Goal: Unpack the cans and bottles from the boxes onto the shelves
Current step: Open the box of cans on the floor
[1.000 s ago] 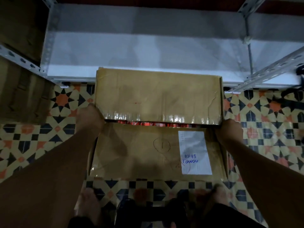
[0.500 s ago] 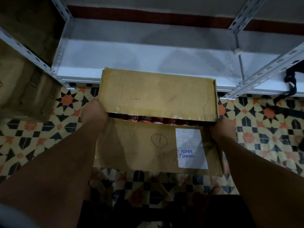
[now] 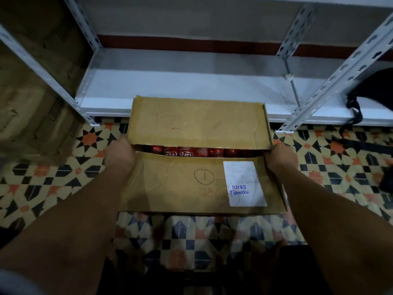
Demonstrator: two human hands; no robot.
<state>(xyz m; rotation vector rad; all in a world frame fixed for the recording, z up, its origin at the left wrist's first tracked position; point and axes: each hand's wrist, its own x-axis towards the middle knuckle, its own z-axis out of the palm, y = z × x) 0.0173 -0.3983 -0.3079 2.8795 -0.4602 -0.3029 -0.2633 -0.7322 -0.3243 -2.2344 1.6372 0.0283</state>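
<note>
A brown cardboard box (image 3: pixel 197 184) is held up over the patterned floor in front of a white metal shelf (image 3: pixel 191 88). Its two top flaps lie nearly flat, and a narrow gap between them shows several red cans (image 3: pixel 187 151) inside. The near flap carries a white label with "10185 Tawau" in blue. My left hand (image 3: pixel 119 152) grips the box's left side at the gap. On the opposite side my right hand (image 3: pixel 280 156) grips the box at the same height. The fingers of both hands are hidden behind the box.
The shelf's lowest board is bare, framed by slotted grey uprights (image 3: pixel 331 86). Stacked cardboard boxes (image 3: pixel 27 99) fill the left. A black bag with a strap (image 3: pixel 370 99) lies on the shelf at the right. Tiled floor (image 3: pixel 53 177) surrounds the box.
The box has been lifted off the floor and sits higher in my hands. The flaps lie flatter and the cans show more clearly through the gap. The view has tilted up toward the shelf.
</note>
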